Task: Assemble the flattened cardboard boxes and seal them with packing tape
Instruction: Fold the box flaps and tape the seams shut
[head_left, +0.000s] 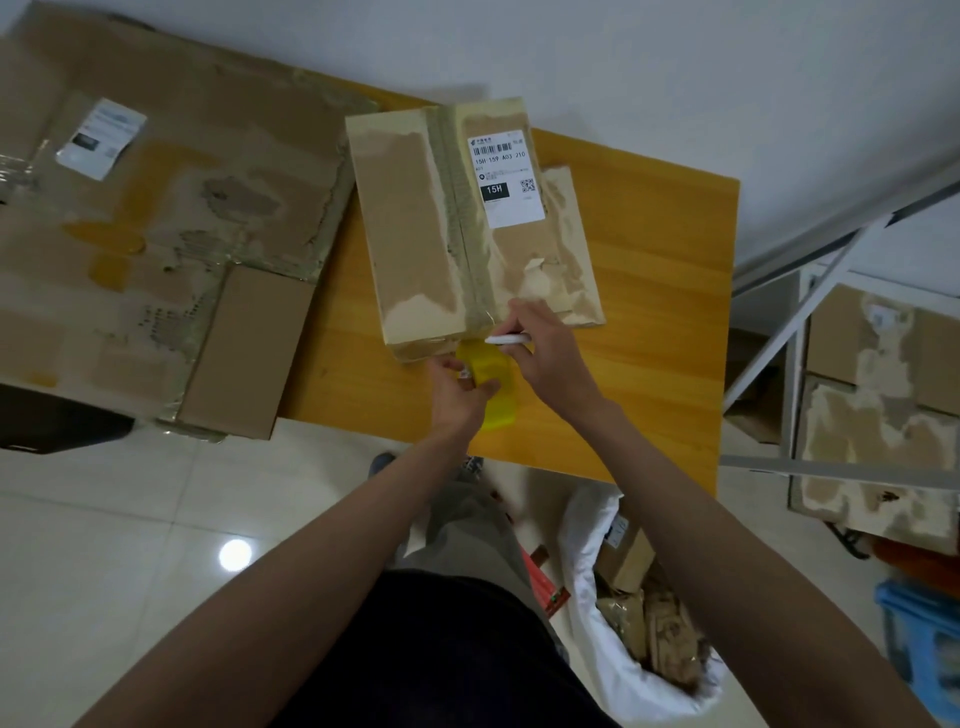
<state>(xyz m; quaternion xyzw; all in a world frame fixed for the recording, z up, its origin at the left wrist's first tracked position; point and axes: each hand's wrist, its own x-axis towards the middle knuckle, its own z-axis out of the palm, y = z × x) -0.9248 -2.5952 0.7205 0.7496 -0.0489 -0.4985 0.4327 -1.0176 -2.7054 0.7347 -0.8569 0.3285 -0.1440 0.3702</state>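
Two bare forearms, no sleeves in sight anywhere along them, no watch, no bands, no rings showing on either wrist or finger. Left hand (457, 387) and right hand (540, 345) both ungloved. Dark top (452, 654) filling the bottom centre, near-black, plain, no print or logo to be made out. Grey-olive trousers (462, 525) below that, loose-looking fabric, one leg visible. Dark grey shoe toe (382, 462) peeking out on one side, a patterned black-and-white shoe (472, 464) on the other, detail too blurred to read.
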